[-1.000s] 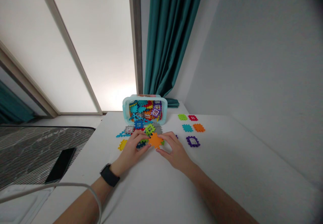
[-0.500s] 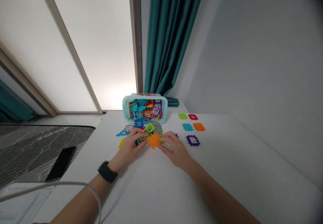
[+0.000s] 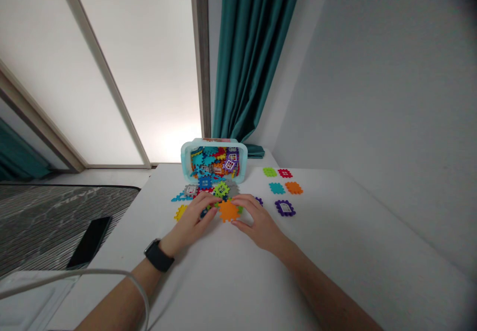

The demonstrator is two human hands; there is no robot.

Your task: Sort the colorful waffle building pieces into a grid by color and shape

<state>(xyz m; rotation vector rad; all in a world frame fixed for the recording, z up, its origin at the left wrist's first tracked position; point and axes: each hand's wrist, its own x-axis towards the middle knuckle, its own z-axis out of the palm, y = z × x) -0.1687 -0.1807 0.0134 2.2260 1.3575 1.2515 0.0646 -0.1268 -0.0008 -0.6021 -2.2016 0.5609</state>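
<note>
An orange notched building tile (image 3: 228,211) is held up flat-side toward me, between both hands above the white table. My left hand (image 3: 192,217), with a dark watch on its wrist, is closed with its fingertips at the tile's left and upper edge. My right hand (image 3: 260,223) pinches the right side, thumb low and fingers along the top. Just behind lie loose tiles: a lime one (image 3: 221,189), a blue one (image 3: 204,182), a grey window tile (image 3: 191,190) and a yellow one (image 3: 180,212). Some green and dark blue pieces are partly hidden by my hands.
A pale blue tub (image 3: 183,164) lies on its side, full of tiles. To the right are a lime (image 3: 270,172), a red (image 3: 285,173), a teal (image 3: 277,188), an orange (image 3: 294,187) and a purple tile (image 3: 285,207). A white cable (image 3: 122,271) crosses my left forearm.
The orange tile has shifted slightly right and turned a little between my hands. My left fingers have slid a bit along its edge; the tiles on the table look unmoved.
</note>
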